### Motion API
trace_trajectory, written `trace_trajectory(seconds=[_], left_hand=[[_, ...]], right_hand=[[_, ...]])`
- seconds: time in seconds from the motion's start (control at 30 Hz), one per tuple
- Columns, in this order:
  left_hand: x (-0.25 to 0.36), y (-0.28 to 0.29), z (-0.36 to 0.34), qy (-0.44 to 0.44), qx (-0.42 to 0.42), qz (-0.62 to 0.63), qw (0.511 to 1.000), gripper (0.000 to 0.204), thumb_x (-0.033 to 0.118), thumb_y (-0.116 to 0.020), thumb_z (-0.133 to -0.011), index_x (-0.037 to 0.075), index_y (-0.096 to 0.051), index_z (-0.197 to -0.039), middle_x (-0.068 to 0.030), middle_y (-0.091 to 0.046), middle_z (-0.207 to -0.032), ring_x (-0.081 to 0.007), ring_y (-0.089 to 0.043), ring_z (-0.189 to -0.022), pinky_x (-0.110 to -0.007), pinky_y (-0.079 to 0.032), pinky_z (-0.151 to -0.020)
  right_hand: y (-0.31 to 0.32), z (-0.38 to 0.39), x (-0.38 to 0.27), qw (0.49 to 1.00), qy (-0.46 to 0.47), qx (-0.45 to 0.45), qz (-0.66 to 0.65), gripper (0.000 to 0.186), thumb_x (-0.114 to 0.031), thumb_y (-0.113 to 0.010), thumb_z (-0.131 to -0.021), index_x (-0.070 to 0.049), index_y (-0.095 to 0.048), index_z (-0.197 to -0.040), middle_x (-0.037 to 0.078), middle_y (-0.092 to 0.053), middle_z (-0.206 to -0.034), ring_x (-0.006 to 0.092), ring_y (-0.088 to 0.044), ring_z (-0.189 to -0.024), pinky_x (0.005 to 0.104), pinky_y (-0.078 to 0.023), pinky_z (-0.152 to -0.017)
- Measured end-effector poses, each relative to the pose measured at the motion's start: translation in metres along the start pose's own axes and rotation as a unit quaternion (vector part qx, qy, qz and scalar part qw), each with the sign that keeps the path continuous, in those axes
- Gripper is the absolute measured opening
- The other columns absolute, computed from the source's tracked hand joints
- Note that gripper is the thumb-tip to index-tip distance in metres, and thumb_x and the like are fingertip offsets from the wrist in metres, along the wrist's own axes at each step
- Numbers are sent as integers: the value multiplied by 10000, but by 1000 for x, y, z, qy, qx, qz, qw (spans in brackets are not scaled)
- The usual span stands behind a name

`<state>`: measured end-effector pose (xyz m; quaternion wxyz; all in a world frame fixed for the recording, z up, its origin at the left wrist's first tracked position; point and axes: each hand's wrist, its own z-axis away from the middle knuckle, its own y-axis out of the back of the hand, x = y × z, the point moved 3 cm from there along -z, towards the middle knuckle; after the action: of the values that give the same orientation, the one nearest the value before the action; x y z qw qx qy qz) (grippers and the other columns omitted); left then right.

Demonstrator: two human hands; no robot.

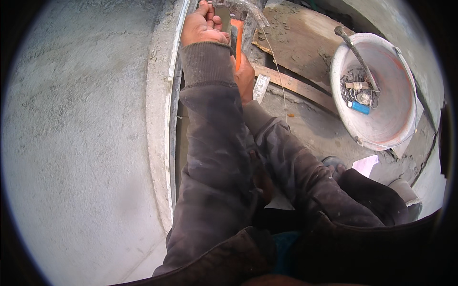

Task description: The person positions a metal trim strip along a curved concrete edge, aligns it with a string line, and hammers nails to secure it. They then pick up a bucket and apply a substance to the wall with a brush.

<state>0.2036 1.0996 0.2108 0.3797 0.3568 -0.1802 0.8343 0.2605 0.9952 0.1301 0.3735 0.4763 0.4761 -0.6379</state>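
Observation:
My left hand (pixel 204 25) is at the top edge of the view, beside a pale upright strip (pixel 171 109) along the wall. Its fingers are curled and pinched together; what they hold, if anything, I cannot make out. Just right of it and lower, my right hand (pixel 245 78) is wrapped around the orange and dark handle of a hammer (pixel 239 45). The worn metal head lies above, close to my left fingers and partly cut off by the frame. My left forearm hides part of the right hand.
At right stands a whitish bucket (pixel 341 112) holding nails, string rolls, a blue lighter-like item (pixel 359 107) and a rusty bar (pixel 355 55). Boards (pixel 298 38) crusted with mortar lie behind. A thin string (pixel 278 66) hangs down right of the hammer. A plastered wall (pixel 86 143) fills the left.

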Motion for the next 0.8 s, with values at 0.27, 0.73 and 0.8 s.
trace_trajectory(seconds=[0.27,0.73,0.8], left_hand=[[1,1,-5,-49,-6,60,997,102,258,-639,-951,176,-654,-1009,97,-654,-873,-102,-491,-681,-325,-320,-644],[-1,-3,0,-55,-17,67,996,129,281,-616,-967,176,-631,-1041,113,-643,-894,-113,-458,-675,-327,-327,-664],[-1,-2,-2,-47,3,52,998,136,282,-619,-966,171,-626,-1045,112,-642,-888,-114,-461,-676,-323,-326,-659]], right_hand=[[-7,2,9,1000,-9,4,-30,460,-406,-529,-988,24,-593,-1139,193,-637,-826,242,-634,-763,369,-489,-699],[-3,-1,6,993,-41,28,-103,402,-346,-550,-991,29,-586,-1130,185,-647,-833,216,-625,-788,350,-490,-719],[-4,-1,4,999,-16,-4,-43,397,-346,-541,-994,28,-589,-1119,180,-640,-809,210,-617,-768,351,-484,-699]])
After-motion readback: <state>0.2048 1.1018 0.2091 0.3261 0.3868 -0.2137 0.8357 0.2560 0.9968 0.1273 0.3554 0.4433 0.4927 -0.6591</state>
